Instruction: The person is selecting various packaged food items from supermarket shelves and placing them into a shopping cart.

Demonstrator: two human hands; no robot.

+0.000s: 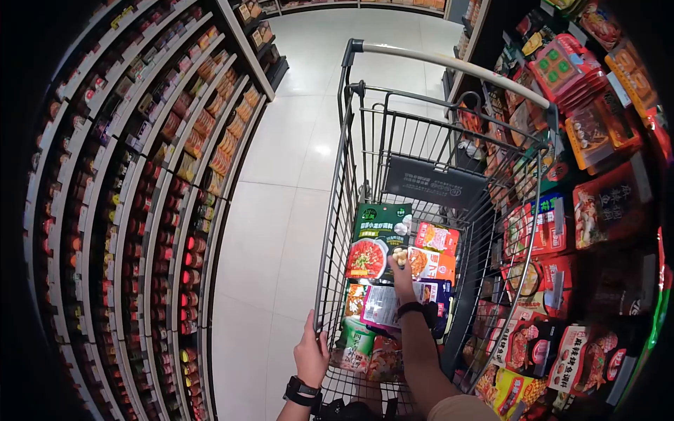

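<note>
**Right hand at a green pack in the cart, left hand on the cart's rim**

A supermarket aisle is seen from above, with a wire cart [335, 238] standing on the pale floor [281, 175] between two shelf runs. The left hand [311, 354] is closed around the top of the cart's left wall, near its close end, with the thumb on the outside. A black watch [302, 390] is worn on that wrist.

The right hand [402, 275] is stretched forward into the basket, and a dark band [411, 307] is worn on its wrist. Its fingers [399, 257] are curled at the lower right corner of a green pack [379, 228], which stands upright about the middle of the basket, its printed face turned toward the camera. The fingers touch that corner, but whether the pack is truly pinched cannot be told.

Just right of the green pack, an orange pack [437, 245] is seen, and more packs lie heaped beneath the forearm at the close end. A dark panel [435, 184] hangs on the cart's far wall, below the handle [449, 64].

The left shelves [140, 182] are filled with rows of jars. The right shelves [583, 140] are stocked with red and orange packets.
</note>
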